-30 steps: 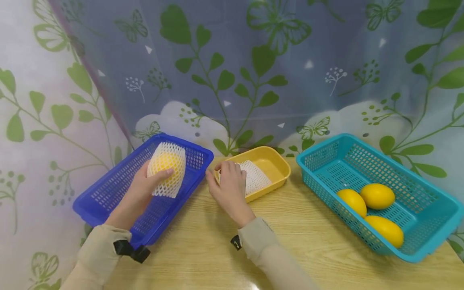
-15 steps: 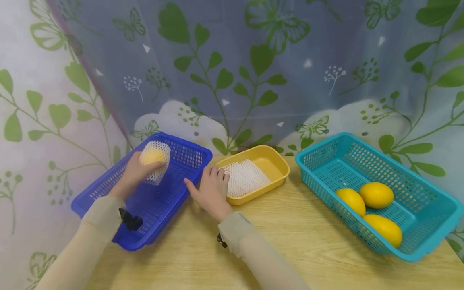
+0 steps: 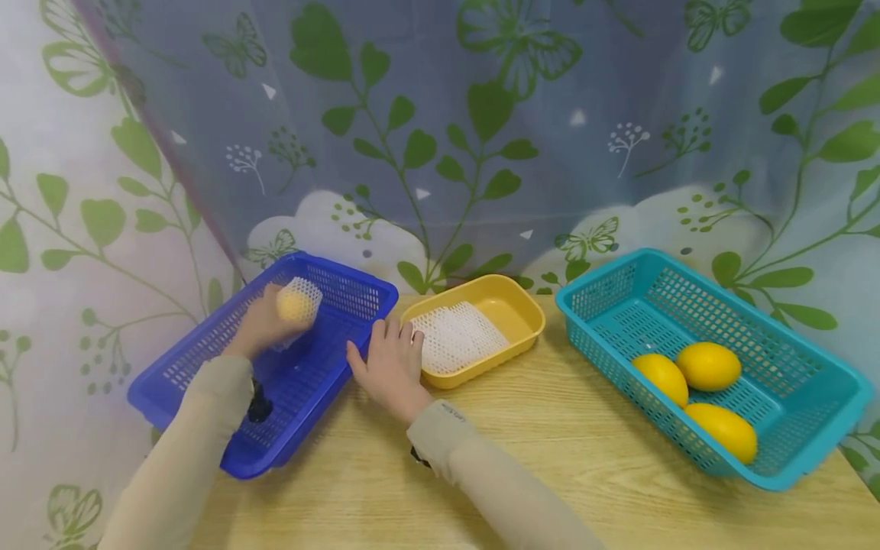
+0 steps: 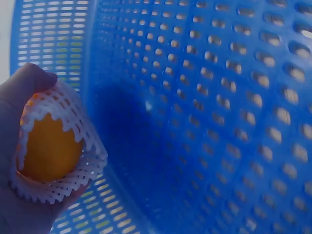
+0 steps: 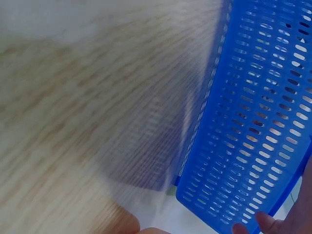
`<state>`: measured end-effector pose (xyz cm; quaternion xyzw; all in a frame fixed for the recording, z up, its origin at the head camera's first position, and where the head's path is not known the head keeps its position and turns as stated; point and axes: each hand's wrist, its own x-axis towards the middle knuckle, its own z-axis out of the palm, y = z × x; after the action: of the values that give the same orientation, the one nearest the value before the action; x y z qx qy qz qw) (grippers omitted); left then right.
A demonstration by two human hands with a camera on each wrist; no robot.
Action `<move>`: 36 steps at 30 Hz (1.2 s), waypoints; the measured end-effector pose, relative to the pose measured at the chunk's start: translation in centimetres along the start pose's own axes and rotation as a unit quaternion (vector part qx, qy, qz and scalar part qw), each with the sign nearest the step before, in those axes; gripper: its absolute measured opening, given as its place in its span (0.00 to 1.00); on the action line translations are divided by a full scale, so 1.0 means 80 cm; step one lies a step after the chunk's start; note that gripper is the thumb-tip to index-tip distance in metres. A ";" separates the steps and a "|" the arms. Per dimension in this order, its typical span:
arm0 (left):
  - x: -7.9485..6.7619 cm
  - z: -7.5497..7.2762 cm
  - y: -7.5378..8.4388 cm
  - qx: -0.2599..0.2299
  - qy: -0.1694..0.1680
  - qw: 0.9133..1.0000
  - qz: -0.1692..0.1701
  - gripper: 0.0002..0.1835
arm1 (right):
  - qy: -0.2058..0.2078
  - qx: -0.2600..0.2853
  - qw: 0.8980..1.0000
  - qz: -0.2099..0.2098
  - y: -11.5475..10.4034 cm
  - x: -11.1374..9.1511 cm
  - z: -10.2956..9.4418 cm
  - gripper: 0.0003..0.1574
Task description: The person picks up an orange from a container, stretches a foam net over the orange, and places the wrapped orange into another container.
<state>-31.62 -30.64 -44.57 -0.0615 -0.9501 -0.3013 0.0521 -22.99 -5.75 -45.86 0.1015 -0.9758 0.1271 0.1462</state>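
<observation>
My left hand (image 3: 264,325) holds a yellow oval fruit (image 3: 296,305) in a white foam net sleeve (image 3: 311,292), low inside the blue basket (image 3: 330,321). In the left wrist view the fruit (image 4: 51,151) shows through the open end of the net (image 4: 92,156), with a blue perforated wall close by. Between the blue basket and the yellow tray (image 3: 525,313), my right hand (image 3: 395,367) lies with its fingers spread. Its thumb is by the basket's near side and its other fingers are at the tray's left rim. White foam nets (image 3: 461,336) lie flat in that tray.
A teal basket (image 3: 619,328) stands at the right with three yellow fruits (image 3: 708,367) inside. All the containers sit on a wood-grain table (image 3: 522,451). A leaf-patterned curtain (image 3: 440,153) hangs right behind them.
My left hand has lowered the netted fruit into the blue basket. My right hand has moved left, off the foam nets, to the gap beside the blue basket.
</observation>
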 end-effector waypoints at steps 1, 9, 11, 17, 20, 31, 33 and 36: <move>0.002 0.004 0.000 0.003 -0.006 1.000 0.001 0.48 | 0.001 -0.003 1.000 -0.001 0.000 0.000 0.000 0.34; 0.013 0.023 -0.002 0.040 -0.035 0.999 -0.002 0.51 | 0.015 -0.020 1.000 -0.014 0.001 0.002 0.002 0.33; 0.014 0.023 -0.003 0.044 -0.040 0.998 -0.010 0.52 | 0.018 -0.023 0.999 -0.016 0.002 0.002 0.002 0.33; 0.016 0.016 0.000 0.040 -0.055 0.998 -0.014 0.57 | 0.015 -0.027 0.999 -0.017 0.003 0.001 0.001 0.34; 0.015 0.011 0.002 0.056 -0.057 0.997 -0.011 0.58 | 0.005 -0.024 1.000 -0.016 0.003 0.002 0.000 0.35; 0.013 -0.003 0.015 0.147 -0.045 0.988 -0.020 0.55 | -0.015 -0.029 0.999 -0.009 0.003 0.003 -0.011 0.36; 0.013 -0.005 0.019 0.173 -0.040 0.984 -0.011 0.53 | -0.019 -0.028 0.999 -0.010 0.003 0.003 -0.014 0.36; 0.014 -0.008 0.025 0.217 -0.036 0.975 0.005 0.50 | -0.030 -0.031 0.999 -0.015 0.004 0.003 -0.020 0.36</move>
<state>-32.38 -29.31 -42.79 -0.0639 -0.9938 -0.0851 0.0310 -22.87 -5.06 -44.39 0.1151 -0.9816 0.0916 0.1221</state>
